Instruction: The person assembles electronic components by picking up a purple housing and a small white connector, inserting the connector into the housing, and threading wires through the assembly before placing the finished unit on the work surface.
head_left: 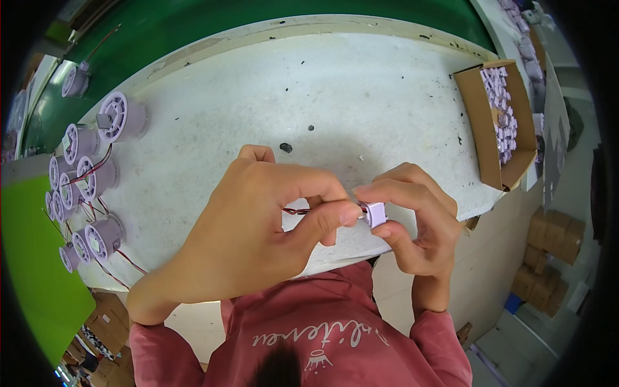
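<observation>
Close to the table's front edge, my two hands meet at a small lilac plastic piece (376, 214). My right hand (419, 216) grips that piece between thumb and index finger. From the other side, my left hand (277, 213) pinches the end of a red and black twisted wire (296, 211) right against the piece. The wire runs back under my left palm, where its other end is hidden. Whether the wire tip sits inside the piece or only touches it, I cannot tell.
Several round lilac housings (122, 117) with wires stand along the left side. At the right edge, a cardboard box (480, 122) holds many small lilac pieces. Dark crumbs (285, 148) dot the white tabletop (232, 97). A green belt surface (309, 8) runs behind.
</observation>
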`<move>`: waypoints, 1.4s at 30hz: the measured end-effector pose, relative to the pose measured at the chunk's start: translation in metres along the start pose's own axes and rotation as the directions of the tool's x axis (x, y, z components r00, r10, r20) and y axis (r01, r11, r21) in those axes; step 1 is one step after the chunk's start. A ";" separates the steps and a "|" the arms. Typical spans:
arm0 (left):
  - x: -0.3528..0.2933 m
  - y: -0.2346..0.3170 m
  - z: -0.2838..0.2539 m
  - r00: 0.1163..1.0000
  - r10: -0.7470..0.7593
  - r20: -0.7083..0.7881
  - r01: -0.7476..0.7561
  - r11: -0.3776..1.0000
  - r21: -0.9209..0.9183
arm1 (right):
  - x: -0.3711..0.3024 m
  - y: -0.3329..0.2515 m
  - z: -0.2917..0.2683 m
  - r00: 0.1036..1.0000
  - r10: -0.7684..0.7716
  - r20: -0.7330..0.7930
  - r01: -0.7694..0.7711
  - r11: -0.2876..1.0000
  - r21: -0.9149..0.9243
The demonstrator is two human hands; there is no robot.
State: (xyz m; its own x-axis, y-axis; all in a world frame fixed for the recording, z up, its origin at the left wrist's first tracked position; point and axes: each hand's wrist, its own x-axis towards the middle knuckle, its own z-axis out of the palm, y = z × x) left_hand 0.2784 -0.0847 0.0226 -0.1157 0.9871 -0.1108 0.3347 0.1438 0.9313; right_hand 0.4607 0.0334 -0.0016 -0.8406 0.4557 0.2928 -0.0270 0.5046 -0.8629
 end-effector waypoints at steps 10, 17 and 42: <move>-0.001 -0.002 0.012 0.989 0.042 -0.141 -0.023 0.991 0.135 | -0.002 -0.006 0.003 1.000 -0.006 -0.011 0.004 0.981 -0.193; -0.002 -0.011 0.009 0.991 0.106 -0.078 -0.079 0.955 0.287 | 0.001 -0.005 0.003 0.999 0.021 0.036 -0.010 0.959 -0.284; -0.062 -0.029 -0.021 0.991 -0.046 -0.128 0.067 0.984 0.165 | 0.018 -0.036 0.046 0.979 0.117 0.168 -0.076 0.970 -0.233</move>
State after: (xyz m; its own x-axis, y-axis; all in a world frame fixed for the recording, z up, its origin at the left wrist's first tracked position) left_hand 0.2560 -0.1516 0.0097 -0.2497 0.9622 -0.1083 0.4757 0.2194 0.8518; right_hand 0.4222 -0.0101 0.0157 -0.9168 0.3820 0.1163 0.1636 0.6251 -0.7632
